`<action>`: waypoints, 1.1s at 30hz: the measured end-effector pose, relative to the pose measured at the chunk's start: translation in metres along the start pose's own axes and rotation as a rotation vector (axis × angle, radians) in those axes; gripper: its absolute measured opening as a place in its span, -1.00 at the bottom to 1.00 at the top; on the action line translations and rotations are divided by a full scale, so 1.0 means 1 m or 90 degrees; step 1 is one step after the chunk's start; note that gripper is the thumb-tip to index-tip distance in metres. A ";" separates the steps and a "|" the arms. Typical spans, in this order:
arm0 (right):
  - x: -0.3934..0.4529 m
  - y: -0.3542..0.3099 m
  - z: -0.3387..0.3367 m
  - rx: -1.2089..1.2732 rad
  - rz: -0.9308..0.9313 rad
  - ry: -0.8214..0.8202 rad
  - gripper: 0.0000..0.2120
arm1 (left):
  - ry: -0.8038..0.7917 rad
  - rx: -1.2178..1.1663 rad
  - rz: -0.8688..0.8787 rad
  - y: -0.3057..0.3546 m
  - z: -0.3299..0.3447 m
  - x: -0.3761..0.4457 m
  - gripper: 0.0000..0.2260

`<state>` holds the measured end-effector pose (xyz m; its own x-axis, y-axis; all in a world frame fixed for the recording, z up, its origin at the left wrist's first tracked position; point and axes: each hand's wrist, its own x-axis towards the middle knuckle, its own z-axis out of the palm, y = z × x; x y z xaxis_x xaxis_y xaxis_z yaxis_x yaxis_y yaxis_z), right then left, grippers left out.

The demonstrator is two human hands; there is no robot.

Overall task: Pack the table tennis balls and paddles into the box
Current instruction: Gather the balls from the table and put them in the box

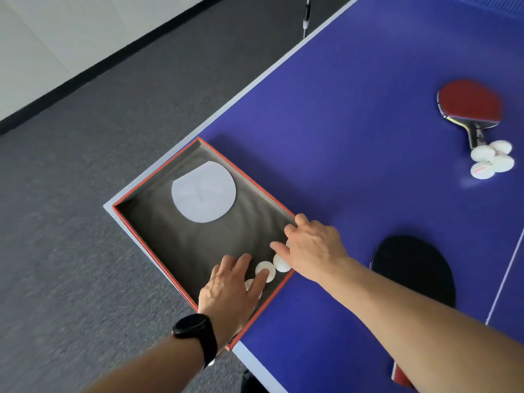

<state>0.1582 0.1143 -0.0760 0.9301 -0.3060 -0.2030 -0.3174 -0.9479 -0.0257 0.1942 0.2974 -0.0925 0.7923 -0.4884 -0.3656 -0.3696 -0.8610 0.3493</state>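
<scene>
Cardboard walls with a thin red rim frame the open box [136, 222], which sits on the corner of the table at about 8 o'clock in my view, its floor lined in soft grey with a pale paddle-shaped cut-out [203, 192] toward the far end. My left hand [229, 290], a black watch [195, 334] on its wrist, lies spread and flat inside the near corner, fingers resting on smooth white balls [266, 268] lined up against the box's right wall; 3 show clearly, and a 4th may be hidden under my right hand [312, 248]. That hand is loosely open too, fingertips over the wall and touching the ball [280, 263] nearest it. Neither hand is gripping anything.

Out at 2 o'clock lies a paddle with glossy red rubber [469, 104] and a dark varnished handle, and touching the handle's end is a cluster of 4 white balls [492, 163]. At 4 o'clock, partly under my right forearm, lies a second paddle, matt black face [414, 270] up.

The table [354, 137] is flat blue with a white edge band and a thin white line at the right. Beyond it the floor is coarse grey carpet [85, 165], meeting a white wall with a black baseboard at 11 o'clock.
</scene>
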 end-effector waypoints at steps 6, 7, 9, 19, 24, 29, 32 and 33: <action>-0.009 0.014 0.001 0.029 0.000 0.047 -0.54 | 0.011 -0.014 0.005 0.010 0.007 -0.012 -0.57; -0.011 0.018 0.001 0.029 -0.006 0.065 -0.54 | 0.027 0.007 0.018 0.011 0.007 -0.012 -0.53; -0.017 0.029 0.000 0.030 -0.027 0.102 -0.52 | 0.072 0.057 0.055 0.015 0.005 -0.010 -0.44; -0.054 0.119 -0.006 0.079 0.068 0.156 -0.46 | 0.032 -0.130 0.028 0.075 -0.005 0.053 -0.54; -0.088 0.183 0.003 0.104 0.194 0.156 -0.43 | 0.027 -0.140 0.076 0.108 0.014 0.033 -0.87; -0.116 0.247 0.008 0.097 0.277 0.162 -0.45 | 0.126 -0.055 0.053 0.113 0.032 0.040 -0.59; -0.124 0.280 0.004 0.105 0.324 0.168 -0.42 | 0.152 -0.001 0.112 0.143 0.031 0.056 -0.50; -0.125 0.291 0.001 0.110 0.337 0.164 -0.41 | 0.156 0.011 0.149 0.158 0.029 0.063 -0.49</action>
<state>-0.0509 -0.1234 -0.0595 0.6459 -0.7634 0.0105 -0.7539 -0.6399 -0.1489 0.1720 0.1264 -0.0850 0.7774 -0.6262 -0.0589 -0.5614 -0.7331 0.3840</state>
